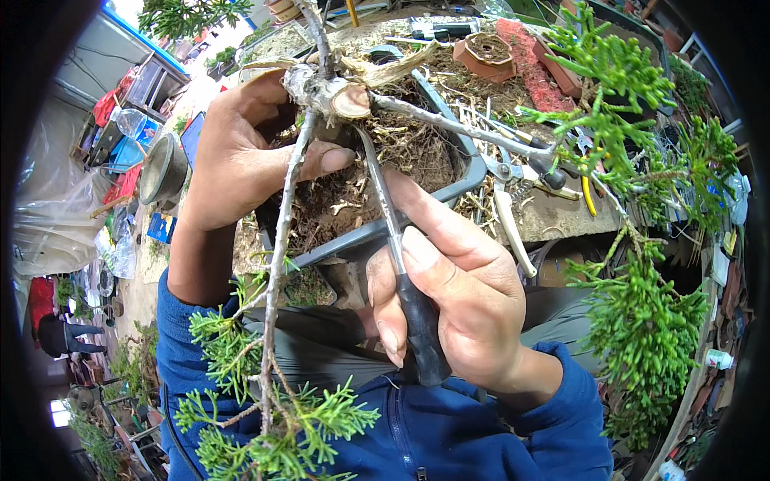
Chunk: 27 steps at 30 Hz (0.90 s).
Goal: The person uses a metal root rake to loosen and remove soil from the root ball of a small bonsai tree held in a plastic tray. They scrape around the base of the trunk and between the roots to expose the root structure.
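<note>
Bonsai tree [325,88] sits tipped toward us in a grey plastic pot [473,172], its thick cut trunk stump at the top centre of the view and its matted root mass [353,192] facing the camera. We grip the trunk with our left hand [241,160]: the fingers wrap behind the stump and the thumb presses across the front of a thin bare branch, so this hand is clamped on the tree. Our right hand [457,305] is closed around the black handle of a slim metal root pick [393,240], with the index finger stretched along its shaft and the thumb braced on the near side.

We see the pick's long axis run from the handle at lower centre up and slightly left, its fine tip pointing into the roots just below the stump. One long bare branch [277,272] drops from the stump straight down toward us, ending in green scaly foliage [273,425] over our blue sleeves. A second branch [457,128] runs right from the stump toward a large drooping mass of foliage [642,321] at the right edge.

Behind the pot, a workbench [561,216] covered in soil and debris holds white-handled shears [509,216], yellow-handled cutters [587,196] and a small terracotta pot [485,54].
</note>
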Available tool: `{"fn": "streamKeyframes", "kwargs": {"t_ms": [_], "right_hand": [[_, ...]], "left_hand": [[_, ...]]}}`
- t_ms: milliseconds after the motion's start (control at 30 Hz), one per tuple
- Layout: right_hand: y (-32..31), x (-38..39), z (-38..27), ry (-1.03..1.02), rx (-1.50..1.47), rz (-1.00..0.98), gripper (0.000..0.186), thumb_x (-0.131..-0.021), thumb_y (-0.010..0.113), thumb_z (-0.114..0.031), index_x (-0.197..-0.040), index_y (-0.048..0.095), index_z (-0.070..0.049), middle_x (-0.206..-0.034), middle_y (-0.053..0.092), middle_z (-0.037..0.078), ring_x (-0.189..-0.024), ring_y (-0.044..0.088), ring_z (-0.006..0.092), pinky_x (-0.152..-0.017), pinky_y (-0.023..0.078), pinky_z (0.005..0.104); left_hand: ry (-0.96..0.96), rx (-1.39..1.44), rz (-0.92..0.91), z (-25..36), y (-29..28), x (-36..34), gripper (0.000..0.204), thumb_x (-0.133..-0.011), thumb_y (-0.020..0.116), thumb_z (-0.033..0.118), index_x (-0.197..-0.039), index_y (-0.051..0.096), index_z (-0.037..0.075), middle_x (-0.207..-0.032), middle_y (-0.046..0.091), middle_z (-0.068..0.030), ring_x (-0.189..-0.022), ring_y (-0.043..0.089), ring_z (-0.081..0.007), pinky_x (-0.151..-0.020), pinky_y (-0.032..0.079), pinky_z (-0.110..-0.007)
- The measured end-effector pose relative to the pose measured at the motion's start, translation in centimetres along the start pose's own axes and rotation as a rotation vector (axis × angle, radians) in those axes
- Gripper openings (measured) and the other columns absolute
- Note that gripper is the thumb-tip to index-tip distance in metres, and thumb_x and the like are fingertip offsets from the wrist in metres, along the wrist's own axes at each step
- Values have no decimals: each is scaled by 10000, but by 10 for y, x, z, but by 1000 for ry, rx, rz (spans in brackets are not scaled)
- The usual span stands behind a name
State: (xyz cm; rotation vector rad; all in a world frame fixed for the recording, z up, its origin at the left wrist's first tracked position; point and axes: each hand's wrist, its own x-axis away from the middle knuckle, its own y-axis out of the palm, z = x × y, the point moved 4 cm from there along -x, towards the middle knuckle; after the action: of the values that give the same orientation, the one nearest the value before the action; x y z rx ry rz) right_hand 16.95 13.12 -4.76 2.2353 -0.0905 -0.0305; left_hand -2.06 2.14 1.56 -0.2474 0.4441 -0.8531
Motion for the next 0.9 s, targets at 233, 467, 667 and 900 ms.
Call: {"fn": "streamKeyframes", "kwargs": {"t_ms": [233,467,667,900], "right_hand": [[-3,-4,8,-35,-32,-14,571,-1126,433,-127,-1665,270,-35,-857,674,186,-544,613,192,-488,517,301],[-7,-6,5,-6,130,23,549,-1119,492,-125,-1637,343,-20,-895,687,175,-573,633,178,-487,513,286],[-6,-6,8,-27,-56,-14,554,-1123,479,-128,-1645,325,-22,-889,696,185,-545,633,183,-471,507,283],[-5,-10,11,-78,71,-24,556,-1127,472,-130,-1645,313,-4,-856,682,153,-544,608,158,-500,495,268]], "left_hand": [[18,-44,0,3,1,1,532,-761,934,72,-1233,717,-44,-1151,766,-95,-1041,700,-151,-984,539,-309],[17,-125,8,4,1,0,521,-759,947,88,-1216,728,-33,-1155,770,-90,-1042,705,-149,-981,540,-315],[-22,-92,4,3,-1,2,584,-717,972,83,-1231,718,-30,-1145,768,-87,-1040,709,-149,-974,548,-312],[-45,-68,19,2,0,3,587,-703,982,79,-1220,726,-23,-1147,767,-84,-1047,703,-149,-982,544,-320]]}}
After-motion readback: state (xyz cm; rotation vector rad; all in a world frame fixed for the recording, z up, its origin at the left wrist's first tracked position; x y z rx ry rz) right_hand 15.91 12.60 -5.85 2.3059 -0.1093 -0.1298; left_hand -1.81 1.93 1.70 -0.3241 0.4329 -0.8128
